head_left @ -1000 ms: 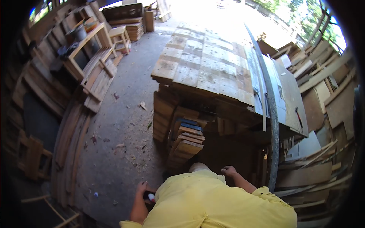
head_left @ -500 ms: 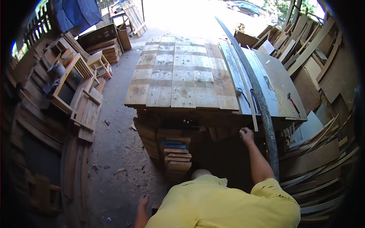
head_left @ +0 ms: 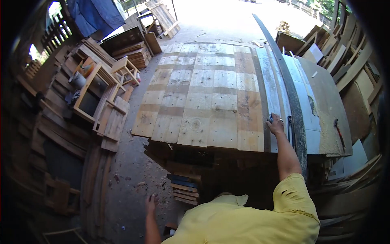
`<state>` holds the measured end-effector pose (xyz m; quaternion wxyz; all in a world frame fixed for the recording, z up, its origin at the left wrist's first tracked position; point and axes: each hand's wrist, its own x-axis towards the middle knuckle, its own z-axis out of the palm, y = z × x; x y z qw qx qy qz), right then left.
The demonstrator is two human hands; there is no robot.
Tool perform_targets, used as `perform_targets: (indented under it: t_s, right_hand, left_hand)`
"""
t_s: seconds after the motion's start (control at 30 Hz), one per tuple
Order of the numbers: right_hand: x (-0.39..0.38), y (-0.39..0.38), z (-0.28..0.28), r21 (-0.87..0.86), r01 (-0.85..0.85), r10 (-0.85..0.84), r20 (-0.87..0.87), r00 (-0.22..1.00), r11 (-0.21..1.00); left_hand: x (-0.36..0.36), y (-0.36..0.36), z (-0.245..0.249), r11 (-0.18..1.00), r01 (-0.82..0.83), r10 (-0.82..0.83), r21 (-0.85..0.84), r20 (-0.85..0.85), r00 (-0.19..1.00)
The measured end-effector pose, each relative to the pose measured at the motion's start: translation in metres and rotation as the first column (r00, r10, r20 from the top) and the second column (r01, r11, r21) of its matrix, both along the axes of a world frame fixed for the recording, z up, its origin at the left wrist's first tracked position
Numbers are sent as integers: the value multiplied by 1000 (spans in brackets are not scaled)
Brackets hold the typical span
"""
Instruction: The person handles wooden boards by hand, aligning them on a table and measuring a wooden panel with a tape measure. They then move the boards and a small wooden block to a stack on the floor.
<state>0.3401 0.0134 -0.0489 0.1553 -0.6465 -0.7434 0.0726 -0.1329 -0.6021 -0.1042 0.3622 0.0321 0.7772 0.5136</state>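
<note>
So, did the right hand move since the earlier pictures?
Yes. The right hand went forward: from below the near edge of the table onto its top, next to the dark strip.

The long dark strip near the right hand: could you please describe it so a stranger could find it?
Start at the big plank table in the middle. Along its right side, just past the right hand, runs the strip. It alone is dark and narrow and overhangs both table ends; the boards beside it are pale and wider.
</note>
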Motion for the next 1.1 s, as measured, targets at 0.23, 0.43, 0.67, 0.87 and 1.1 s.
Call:
perform_targets:
  t_s: [0.23, 0.43, 0.67, 0.87, 1.1]
  right_hand:
    - [-5, 1, 49, 133, 26, -9, -125, 992, 991]
    - [-48, -128, 178, 59, -452, 338, -750, 568, 890]
    - [-114, -234, 178, -74, -857, 471, -810, 350, 510]
    - [-69, -204, 187, -446, -805, 529, -608, 593, 390]
    - [46, -130, 165, -662, -458, 419, -233, 878, 593]
  left_hand:
    - [52, 139, 126, 949, 198, -141, 245, -229, 963]
    - [131, 221, 176, 741, 377, -458, 556, 7, 889]
    - [186, 276, 204, 541, 532, -733, 651, 55, 678]
    - [135, 261, 216, 609, 525, -661, 595, 15, 750]
    - [-135, 213, 142, 488, -385, 244, 783, 301, 922]
